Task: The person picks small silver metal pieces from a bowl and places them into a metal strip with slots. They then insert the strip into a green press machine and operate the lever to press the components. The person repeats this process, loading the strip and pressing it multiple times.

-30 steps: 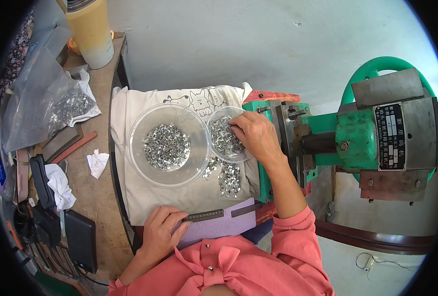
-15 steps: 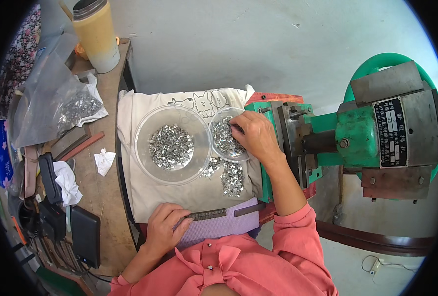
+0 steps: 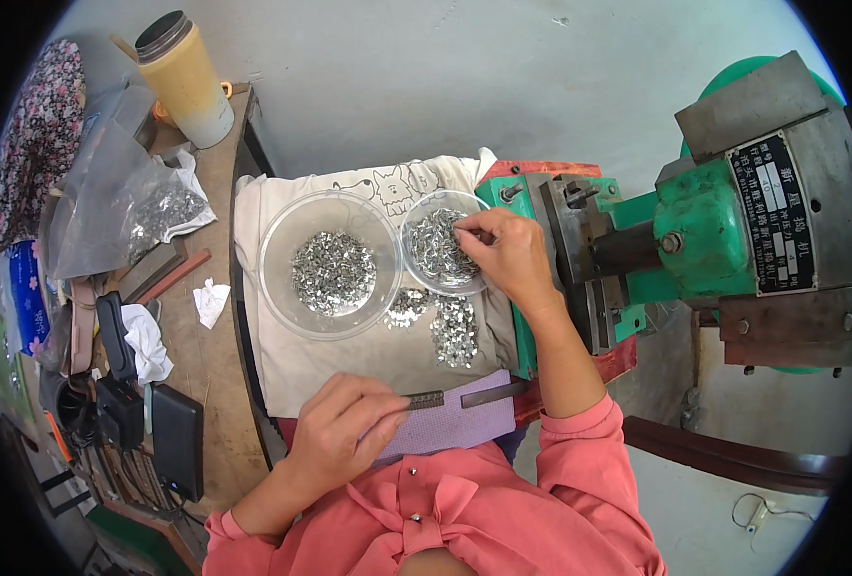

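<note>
The right hand (image 3: 510, 257) rests over the right rim of the small clear plastic bowl of tiny silvery metal pieces (image 3: 442, 252), its thumb and forefinger pinched down among the pieces directly beneath them; whether a piece is caught between them cannot be told. This bowl stands at the right edge of the cream cloth (image 3: 349, 355), just beside the larger clear plastic bowl of the same metal pieces (image 3: 330, 269) to its left, with loose pieces spilled on the cloth below. The left hand (image 3: 344, 432) lies well apart at the cloth's near edge, fingers closed round a thin dark metal strip (image 3: 464, 395) whose long axis runs left to right. The right hand is the nearer to the green press machine (image 3: 704, 235), whose black rectangular plate with pale lettering (image 3: 776, 221) faces up. On the wooden desk's far left corner stands a yellow tumbler with dark lid (image 3: 188, 82); a clear plastic bag of metal pieces (image 3: 123, 206) lies nearer.
</note>
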The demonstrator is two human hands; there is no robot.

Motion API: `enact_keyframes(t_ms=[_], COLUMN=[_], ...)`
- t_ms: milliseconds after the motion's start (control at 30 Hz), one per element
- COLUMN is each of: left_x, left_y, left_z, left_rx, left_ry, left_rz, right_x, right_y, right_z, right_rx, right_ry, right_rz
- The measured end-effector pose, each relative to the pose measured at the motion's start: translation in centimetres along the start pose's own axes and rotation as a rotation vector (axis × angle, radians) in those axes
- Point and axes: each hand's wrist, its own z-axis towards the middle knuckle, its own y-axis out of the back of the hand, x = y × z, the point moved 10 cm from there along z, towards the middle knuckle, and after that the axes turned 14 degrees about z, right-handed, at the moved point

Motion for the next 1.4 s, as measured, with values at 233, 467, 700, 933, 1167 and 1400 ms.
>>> enact_keyframes(t_ms=[233,467,700,933,1167,1400], left_x=[-0.2,1.8,2.8,2.7,3.4,3.7], left_y=[0.2,-3.4,-7.1,-6.4,-6.6,-7.0], left_z=[6.3,12.5,15.0,15.0,15.5,16.1], left_rx=[-0.153,-0.155,-0.018,-0.092,-0.035,-0.024], left_ry=[0.014,0.071,0.149,0.111,0.144,0.128], left_rz=[-0.021,0.096,-0.015,-0.087,0.028,0.032], right_x=[-4.7,-3.7,-4.6,-4.5,-3.9,-3.1], right_y=[-0.1,-0.1,0.1,-0.5,-0.9,-0.5], right_z=[-0.9,-1.7,-2.6,-3.2,-3.3,-3.5], right_rx=[-0.047,-0.061,-0.105,-0.129,-0.173,-0.257], right_ry=[-0.362,-0.485,-0.529,-0.542,-0.471,-0.405], right_rz=[0.619,0.952,1.122,1.244,1.158,1.090])
